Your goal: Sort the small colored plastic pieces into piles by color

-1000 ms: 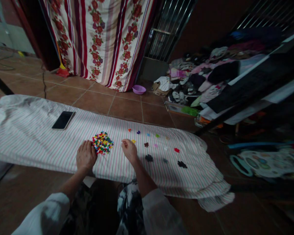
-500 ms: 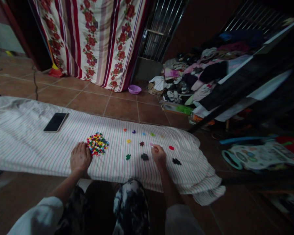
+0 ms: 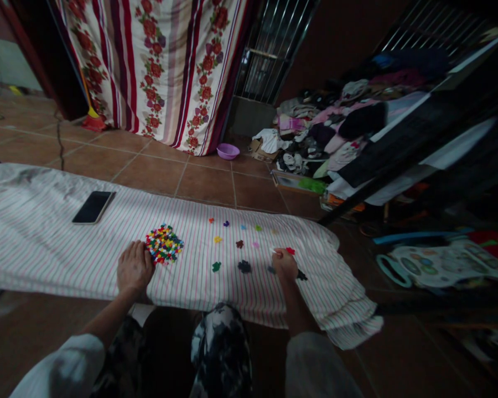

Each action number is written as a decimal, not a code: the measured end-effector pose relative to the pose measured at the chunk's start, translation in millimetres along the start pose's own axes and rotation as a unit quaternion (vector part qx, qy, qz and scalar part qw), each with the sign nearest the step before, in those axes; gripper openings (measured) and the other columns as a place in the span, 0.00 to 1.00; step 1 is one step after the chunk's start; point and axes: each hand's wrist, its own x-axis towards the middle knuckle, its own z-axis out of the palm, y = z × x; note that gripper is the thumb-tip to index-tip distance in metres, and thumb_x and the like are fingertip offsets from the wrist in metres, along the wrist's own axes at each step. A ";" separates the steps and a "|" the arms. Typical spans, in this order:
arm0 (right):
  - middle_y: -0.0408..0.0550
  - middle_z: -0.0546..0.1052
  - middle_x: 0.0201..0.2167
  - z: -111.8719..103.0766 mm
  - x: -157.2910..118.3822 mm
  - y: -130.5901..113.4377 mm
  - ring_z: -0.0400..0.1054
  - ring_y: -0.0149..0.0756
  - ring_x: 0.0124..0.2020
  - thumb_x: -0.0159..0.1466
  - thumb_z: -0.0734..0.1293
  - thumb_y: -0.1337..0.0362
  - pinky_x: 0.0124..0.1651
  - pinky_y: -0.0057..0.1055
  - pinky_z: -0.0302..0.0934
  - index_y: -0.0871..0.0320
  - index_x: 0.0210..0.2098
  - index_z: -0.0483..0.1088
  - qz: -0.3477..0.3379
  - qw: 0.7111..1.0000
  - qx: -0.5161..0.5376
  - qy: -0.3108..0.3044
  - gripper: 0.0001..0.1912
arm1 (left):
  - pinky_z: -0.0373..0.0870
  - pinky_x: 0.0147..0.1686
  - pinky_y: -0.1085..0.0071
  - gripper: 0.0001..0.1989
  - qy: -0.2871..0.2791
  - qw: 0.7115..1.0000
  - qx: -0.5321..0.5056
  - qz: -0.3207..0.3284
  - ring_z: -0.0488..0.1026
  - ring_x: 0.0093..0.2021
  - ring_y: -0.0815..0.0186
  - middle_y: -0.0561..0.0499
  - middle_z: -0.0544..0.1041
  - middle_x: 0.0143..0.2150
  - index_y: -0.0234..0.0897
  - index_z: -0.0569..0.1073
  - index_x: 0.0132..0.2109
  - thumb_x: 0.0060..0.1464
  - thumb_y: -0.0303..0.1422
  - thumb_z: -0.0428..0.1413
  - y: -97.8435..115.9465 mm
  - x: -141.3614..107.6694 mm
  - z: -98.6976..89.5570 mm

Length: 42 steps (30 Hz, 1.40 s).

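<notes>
My left hand [image 3: 135, 268] lies flat on the striped cloth [image 3: 78, 254], its fingertips at the edge of a pile of small multicoloured pieces [image 3: 164, 244]. My right hand [image 3: 285, 264] is closed in a pinch, with a small white piece [image 3: 273, 250] showing at the fingertips. Just beyond it sits a red cluster [image 3: 290, 251], and a black cluster [image 3: 301, 275] is partly hidden behind the hand. To its left are small single-colour groups: pink [image 3: 255, 244], brown [image 3: 239, 244], dark grey [image 3: 244, 266], green [image 3: 216, 266] and yellow [image 3: 218, 239]. What exactly the pieces are is too small to tell.
A phone [image 3: 93, 207] lies on the cloth at the left. Along the cloth's far side are orange [image 3: 211, 220], purple [image 3: 226, 223], light blue [image 3: 243, 226] and lime [image 3: 258, 228] pieces. Beyond, a purple basin [image 3: 228, 151] and heaped clothes [image 3: 315, 130] rest on the floor.
My right hand has moved right, from beside the pink group to near the red cluster, carrying the white piece. It now covers part of the black cluster. My left hand has barely shifted.
</notes>
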 end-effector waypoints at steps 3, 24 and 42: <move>0.51 0.76 0.34 2.8 2.8 1.8 0.69 0.38 0.34 0.55 0.57 0.66 0.36 0.31 0.58 0.56 0.37 0.74 -0.007 1.000 -0.004 -0.004 0.16 | 0.58 0.55 0.53 0.21 -0.002 1.000 -0.007 0.002 0.62 0.59 0.52 0.35 0.71 0.54 0.29 0.66 0.55 0.59 0.35 0.41 -0.4 0.0 0.4; 0.50 0.73 0.29 13.8 24.8 6.6 0.65 0.41 0.37 0.51 0.58 0.67 0.45 0.35 0.60 0.60 0.40 0.73 -0.135 0.990 0.015 -0.024 0.19 | 0.59 0.55 0.55 0.22 -0.009 1.000 0.016 0.003 0.63 0.58 0.52 0.34 0.71 0.53 0.27 0.68 0.52 0.59 0.35 0.39 0.7 1.1 -1.1; 0.49 0.73 0.33 8.7 32.9 1.0 0.65 0.36 0.37 0.56 0.62 0.67 0.45 0.30 0.58 0.59 0.41 0.75 -0.155 0.985 -0.020 -0.074 0.15 | 0.59 0.55 0.56 0.21 -0.001 1.000 0.025 0.018 0.64 0.57 0.53 0.34 0.72 0.53 0.27 0.67 0.52 0.59 0.35 0.40 0.6 0.8 -1.3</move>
